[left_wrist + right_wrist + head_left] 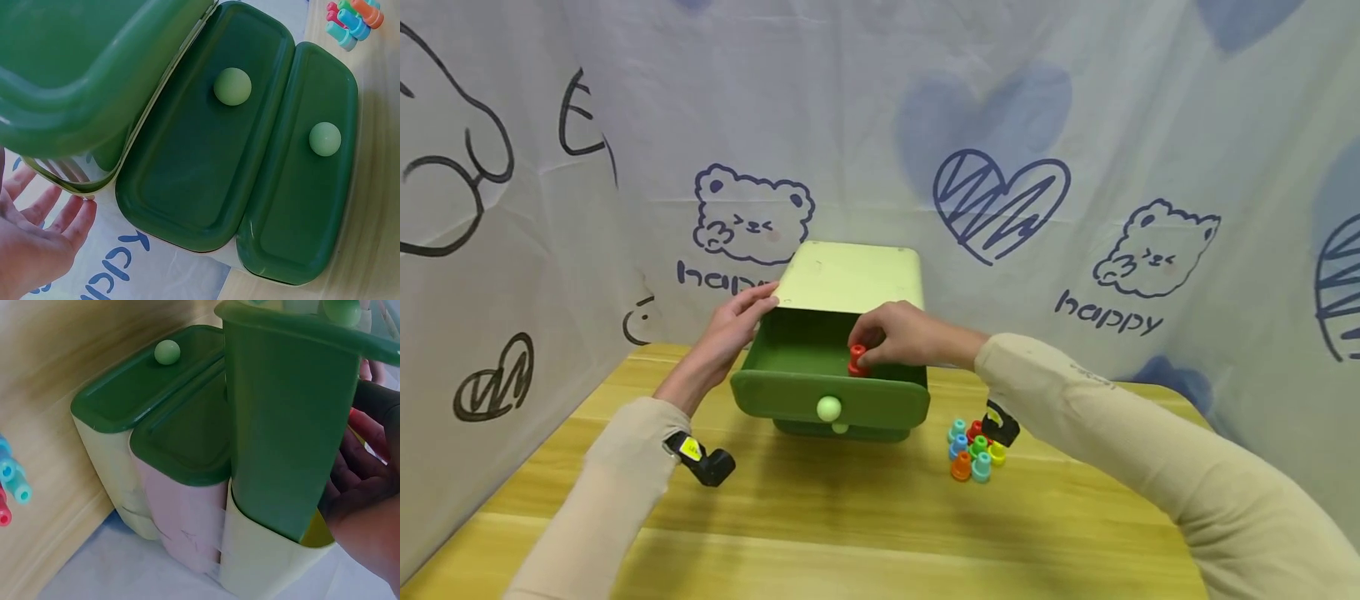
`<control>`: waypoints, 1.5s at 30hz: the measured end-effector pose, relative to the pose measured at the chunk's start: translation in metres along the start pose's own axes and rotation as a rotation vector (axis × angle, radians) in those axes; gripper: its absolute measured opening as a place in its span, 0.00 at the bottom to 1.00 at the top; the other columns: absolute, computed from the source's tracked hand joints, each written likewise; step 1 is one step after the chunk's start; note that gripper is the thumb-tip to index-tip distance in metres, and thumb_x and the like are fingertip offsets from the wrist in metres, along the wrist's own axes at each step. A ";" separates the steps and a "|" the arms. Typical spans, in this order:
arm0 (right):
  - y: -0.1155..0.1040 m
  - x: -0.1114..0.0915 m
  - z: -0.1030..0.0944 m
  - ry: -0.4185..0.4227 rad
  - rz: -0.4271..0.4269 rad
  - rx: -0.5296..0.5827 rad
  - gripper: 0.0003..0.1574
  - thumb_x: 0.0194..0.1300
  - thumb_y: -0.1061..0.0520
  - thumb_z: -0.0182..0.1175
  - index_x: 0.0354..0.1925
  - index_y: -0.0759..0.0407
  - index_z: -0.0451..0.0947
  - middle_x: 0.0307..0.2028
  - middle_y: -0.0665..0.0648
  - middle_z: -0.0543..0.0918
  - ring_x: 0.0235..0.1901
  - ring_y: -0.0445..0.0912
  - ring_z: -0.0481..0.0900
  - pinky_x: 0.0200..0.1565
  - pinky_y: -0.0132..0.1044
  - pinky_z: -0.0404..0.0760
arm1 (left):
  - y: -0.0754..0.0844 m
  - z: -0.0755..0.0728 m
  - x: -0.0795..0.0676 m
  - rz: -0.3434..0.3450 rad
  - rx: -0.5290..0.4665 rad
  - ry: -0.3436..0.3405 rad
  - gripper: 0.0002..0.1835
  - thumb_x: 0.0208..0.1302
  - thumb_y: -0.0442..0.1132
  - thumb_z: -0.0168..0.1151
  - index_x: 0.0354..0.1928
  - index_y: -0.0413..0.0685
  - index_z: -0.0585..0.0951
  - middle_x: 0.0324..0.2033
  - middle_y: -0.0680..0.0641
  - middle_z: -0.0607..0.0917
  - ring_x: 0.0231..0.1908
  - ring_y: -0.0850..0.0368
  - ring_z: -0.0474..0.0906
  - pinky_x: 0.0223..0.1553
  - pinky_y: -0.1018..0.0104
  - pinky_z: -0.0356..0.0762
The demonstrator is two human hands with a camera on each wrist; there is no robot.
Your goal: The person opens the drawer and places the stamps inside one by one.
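A small drawer cabinet (852, 275) with a pale top stands on the table, its top green drawer (880, 403) pulled out. Inside that drawer, my right hand (901, 333) pinches a red peg (857, 362) between thumb and fingers. The peg is upright; whether it touches the drawer's floor cannot be told. My left hand (730, 329) rests its fingertips against the cabinet's left upper edge, and in the left wrist view its fingers (80, 225) are extended. The middle drawer (187, 162) and bottom drawer (294, 187) are closed, each with a round pale-green knob.
Several coloured pegs (980, 448) stand grouped on the wooden table (850, 533), right of the cabinet and below my right forearm. A white cloth (865, 108) with blue hearts and bear drawings hangs behind and at the sides. Each wrist carries a small black camera (718, 468).
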State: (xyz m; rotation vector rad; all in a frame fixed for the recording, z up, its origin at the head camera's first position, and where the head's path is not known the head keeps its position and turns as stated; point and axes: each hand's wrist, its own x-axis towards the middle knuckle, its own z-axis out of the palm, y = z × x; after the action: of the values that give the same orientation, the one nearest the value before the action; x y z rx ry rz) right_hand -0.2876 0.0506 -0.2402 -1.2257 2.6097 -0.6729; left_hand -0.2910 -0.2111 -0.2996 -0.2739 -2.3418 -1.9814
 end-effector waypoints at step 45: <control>0.006 -0.038 -0.015 0.129 0.051 0.208 0.17 0.64 0.66 0.61 0.51 0.71 0.78 0.45 0.64 0.83 0.40 0.50 0.82 0.36 0.38 0.83 | 0.001 0.001 -0.002 -0.026 -0.009 0.011 0.33 0.73 0.52 0.50 0.74 0.46 0.59 0.72 0.42 0.57 0.70 0.46 0.52 0.67 0.48 0.54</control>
State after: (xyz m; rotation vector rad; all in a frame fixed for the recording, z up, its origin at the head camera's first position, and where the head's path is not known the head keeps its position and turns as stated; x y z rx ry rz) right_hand -0.2720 0.0879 -0.2308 -1.0837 2.5815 -1.0153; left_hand -0.2892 -0.2098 -0.2992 -0.2336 -2.3431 -1.9997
